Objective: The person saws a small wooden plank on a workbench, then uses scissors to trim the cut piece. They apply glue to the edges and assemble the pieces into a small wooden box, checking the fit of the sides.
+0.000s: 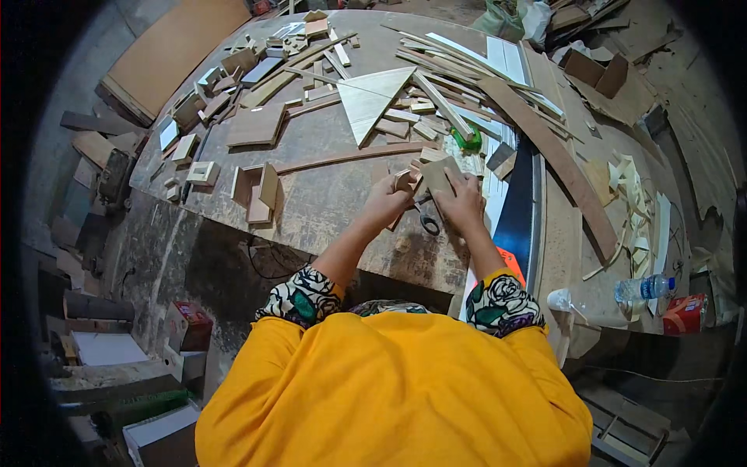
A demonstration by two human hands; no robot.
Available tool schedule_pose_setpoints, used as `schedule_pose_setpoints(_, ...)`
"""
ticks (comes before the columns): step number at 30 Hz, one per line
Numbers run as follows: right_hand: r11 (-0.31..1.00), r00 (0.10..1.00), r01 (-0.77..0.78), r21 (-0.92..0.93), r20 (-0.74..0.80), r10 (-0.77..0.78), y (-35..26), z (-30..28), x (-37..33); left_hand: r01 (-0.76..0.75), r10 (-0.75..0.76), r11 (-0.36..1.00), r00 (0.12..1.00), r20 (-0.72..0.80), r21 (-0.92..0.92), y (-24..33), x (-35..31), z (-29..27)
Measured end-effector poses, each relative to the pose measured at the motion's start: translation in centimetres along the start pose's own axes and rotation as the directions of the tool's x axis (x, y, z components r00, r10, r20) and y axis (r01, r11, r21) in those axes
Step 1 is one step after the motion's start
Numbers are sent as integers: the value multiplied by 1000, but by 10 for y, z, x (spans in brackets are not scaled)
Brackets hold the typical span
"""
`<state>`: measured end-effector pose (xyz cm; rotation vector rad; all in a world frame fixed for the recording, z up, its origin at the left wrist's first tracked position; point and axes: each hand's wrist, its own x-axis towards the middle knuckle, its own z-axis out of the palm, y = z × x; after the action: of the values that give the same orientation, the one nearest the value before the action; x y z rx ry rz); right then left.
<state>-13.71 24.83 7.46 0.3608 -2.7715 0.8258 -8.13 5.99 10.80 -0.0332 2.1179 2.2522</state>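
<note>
Over the near part of the worktable, my left hand (pixel 387 201) is closed, with its thumb and fingers on a small wooden piece (pixel 404 181). My right hand (pixel 462 204) grips a flat, brownish rectangular wooden board (pixel 440 176) along its right side. The two hands are close together, and the pieces nearly meet between them. Beneath, a pair of scissors (pixel 429 225) lies on the table, its dark handle loop showing and its blades partly hidden. A small open wooden box (pixel 256 194) stands to the left of my left hand.
Wooden strips and offcuts (pixel 401 124) pile up beyond my hands, around a pale triangular panel (pixel 372 100). A green tape dispenser (pixel 467 140) sits past my right hand. Rightward are a long curved brown strip (pixel 548 159), a water bottle (pixel 644 288) and a white cup (pixel 559 300).
</note>
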Motion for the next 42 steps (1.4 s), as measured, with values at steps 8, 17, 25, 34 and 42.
schedule_pose_setpoints(8, 518, 999, 15, 855, 6, -39, -47, -13, -10, -25, 23, 999, 996, 83, 28, -11, 0, 6)
schedule_pose_setpoints(17, 347, 987, -158, 924, 141, 75, -38, -45, -36, -332, 262, 918, 919, 296, 218, 0, 0, 36)
schedule_pose_setpoints(25, 552, 937, 31, 833, -216, 274, -26, -110, -94, -15, -11, 999, 801, 599, 39, 48, -10, 88)
schedule_pose_setpoints(34, 853, 356, -129, 506, -779, 516, 8, -216, -247, 111, -49, 993, 639, 768, -28, 71, -27, 119)
schedule_pose_setpoints(42, 791, 596, -436, 429, -521, 611, 100, -198, -270, 100, -70, 995, 559, 826, 16, 64, -30, 129)
